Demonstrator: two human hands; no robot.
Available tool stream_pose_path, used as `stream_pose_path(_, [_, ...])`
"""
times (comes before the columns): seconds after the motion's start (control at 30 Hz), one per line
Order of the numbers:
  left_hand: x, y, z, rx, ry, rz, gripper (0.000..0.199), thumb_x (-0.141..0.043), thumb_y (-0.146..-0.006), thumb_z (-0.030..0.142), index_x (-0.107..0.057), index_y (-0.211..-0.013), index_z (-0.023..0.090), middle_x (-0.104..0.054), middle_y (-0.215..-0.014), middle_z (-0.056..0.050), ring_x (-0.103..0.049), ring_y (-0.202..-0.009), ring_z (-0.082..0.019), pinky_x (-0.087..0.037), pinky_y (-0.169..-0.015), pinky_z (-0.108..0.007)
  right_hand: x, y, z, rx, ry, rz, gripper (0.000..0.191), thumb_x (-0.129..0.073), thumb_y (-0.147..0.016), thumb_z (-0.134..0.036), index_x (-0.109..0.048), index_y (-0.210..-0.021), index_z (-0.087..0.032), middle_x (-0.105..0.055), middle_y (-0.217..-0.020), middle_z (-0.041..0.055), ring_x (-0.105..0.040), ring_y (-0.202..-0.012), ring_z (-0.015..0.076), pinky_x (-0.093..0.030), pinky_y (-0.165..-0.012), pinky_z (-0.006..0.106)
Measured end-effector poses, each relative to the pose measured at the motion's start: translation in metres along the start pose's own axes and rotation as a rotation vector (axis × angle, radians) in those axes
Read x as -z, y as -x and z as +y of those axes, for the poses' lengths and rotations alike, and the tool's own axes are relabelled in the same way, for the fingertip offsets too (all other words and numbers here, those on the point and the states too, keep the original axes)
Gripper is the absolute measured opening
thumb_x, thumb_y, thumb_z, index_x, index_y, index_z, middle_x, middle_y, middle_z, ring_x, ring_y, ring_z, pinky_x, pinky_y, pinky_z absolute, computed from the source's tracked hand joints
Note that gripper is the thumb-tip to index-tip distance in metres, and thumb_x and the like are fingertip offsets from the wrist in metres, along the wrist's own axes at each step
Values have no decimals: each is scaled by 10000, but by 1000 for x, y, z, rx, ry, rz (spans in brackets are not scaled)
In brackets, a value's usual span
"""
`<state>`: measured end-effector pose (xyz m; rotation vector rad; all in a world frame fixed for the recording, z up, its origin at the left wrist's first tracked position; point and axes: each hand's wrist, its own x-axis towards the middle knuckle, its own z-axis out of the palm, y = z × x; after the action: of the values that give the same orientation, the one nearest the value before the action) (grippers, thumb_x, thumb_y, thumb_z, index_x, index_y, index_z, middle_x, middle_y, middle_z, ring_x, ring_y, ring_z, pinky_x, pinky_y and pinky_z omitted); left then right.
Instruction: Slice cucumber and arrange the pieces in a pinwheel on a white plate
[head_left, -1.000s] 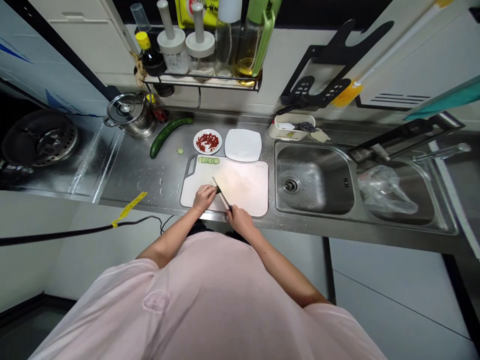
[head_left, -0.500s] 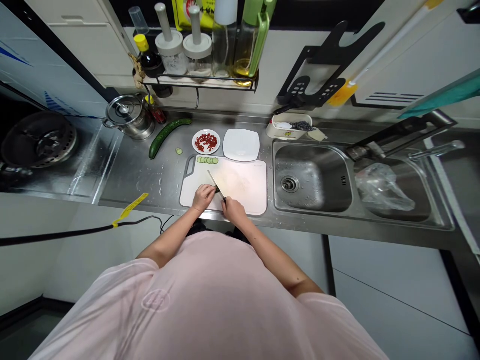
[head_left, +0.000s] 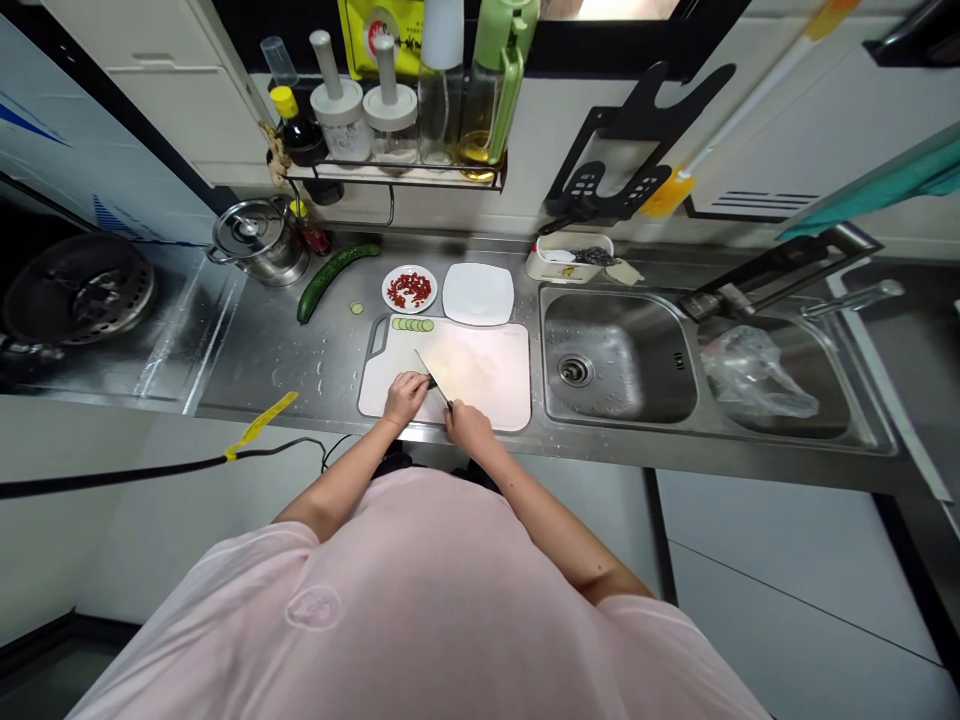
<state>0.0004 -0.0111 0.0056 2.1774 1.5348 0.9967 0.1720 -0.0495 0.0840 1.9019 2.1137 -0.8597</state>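
My right hand (head_left: 469, 430) is closed round the handle of a knife (head_left: 435, 380), whose blade points up and left over the white cutting board (head_left: 495, 385). Beside the blade, my left hand (head_left: 406, 397) presses a small dark green piece (head_left: 431, 382), mostly covered by the fingers, onto the board. Pale green cucumber slices (head_left: 412, 325) lie in a row at the board's top left. Behind the board are a plate of chopped red pieces (head_left: 409, 289) and a white square plate (head_left: 478, 294). A whole cucumber (head_left: 330, 278) rests at the left, with one slice (head_left: 356, 308) near it.
A double sink (head_left: 619, 360) is on the right, with a plastic bag (head_left: 757, 372) in its far basin. At the left are a steel pot (head_left: 259, 243) and a black wok (head_left: 79, 288). A rack (head_left: 397, 177) of jars and bottles hangs above the counter.
The view has shifted slightly, so the rack and sink appear a little lower or further left. Both hands and the knife stay nearly in place on the board.
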Motion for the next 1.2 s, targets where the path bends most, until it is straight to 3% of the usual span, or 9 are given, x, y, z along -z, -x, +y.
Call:
stream_pose_path(0.2, [0,0,0,0,2,-5,194,-461,-898,263,-631,-972,208,-633,-904,-55,-557,-896,-170,-446,-824,-330,-9,12,10,-7,17,-10,325,-280,-963,-374,-516,-1031,-161,-662,-912,120,-635,-849,226,-406,-695,283])
stream_pose_path(0.67, [0,-1,1,4,8,5,191,-458,-896,257,-634,-951,208,-635,-893,-56,-566,-885,-170,-454,-818,-335,3,-28,-16,5,-4,51,339,-288,-961,-391,-522,-1038,-158,-661,-930,105,-631,-858,212,-416,-712,271])
stream_pose_path(1.07, [1,-1,3,8,11,9,182,-464,-895,262,-628,-951,207,-638,-903,-51,-563,-893,-164,-447,-821,-326,-5,14,8,-18,25,-15,315,-297,-959,-360,-518,-1047,-153,-660,-935,126,-633,-876,226,-408,-711,284])
stream_pose_path(1.2, [1,-1,3,8,8,8,189,-459,-896,265,-630,-949,205,-637,-895,-56,-566,-880,-167,-449,-818,-333,-3,17,8,-32,25,-33,318,-297,-962,-364,-517,-1056,-155,-658,-950,129,-632,-893,225,-409,-720,281])
